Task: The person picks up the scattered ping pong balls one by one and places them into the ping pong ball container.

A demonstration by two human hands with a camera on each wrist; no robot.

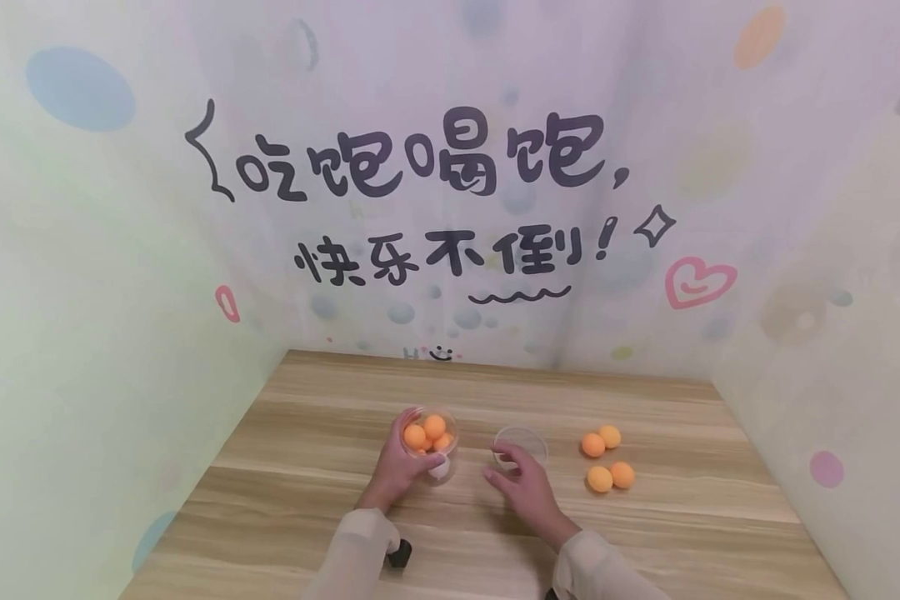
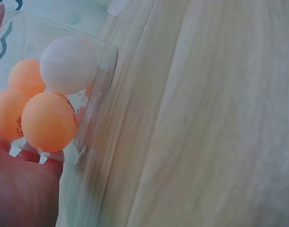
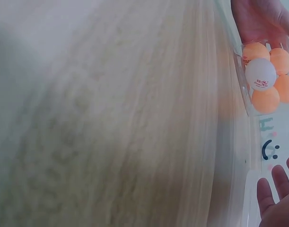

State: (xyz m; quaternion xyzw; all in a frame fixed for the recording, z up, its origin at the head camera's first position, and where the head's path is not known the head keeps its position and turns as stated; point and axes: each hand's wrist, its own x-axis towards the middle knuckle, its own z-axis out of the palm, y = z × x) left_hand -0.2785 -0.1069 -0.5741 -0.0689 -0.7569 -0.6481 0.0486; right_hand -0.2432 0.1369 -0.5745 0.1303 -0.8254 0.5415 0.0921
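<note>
Clear container (image 2: 106, 56) of balls (image 1: 434, 427) is held by left hand (image 1: 397, 468), grip curled; second container (image 1: 534, 446), just beyond right hand (image 1: 527, 487), is overlapped by its spread fingers.

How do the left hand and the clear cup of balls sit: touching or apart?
Touching. The left wrist view shows the left hand with its fingers against the clear cup.

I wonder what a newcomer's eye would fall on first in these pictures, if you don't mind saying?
Probably the bold dark lettering across the back wall. Next, perhaps, the lone white ball among orange balls in the clear cup that the person's left grip holds. Four loose balls, also orange, sit in two pairs toward the table's right side.
</note>
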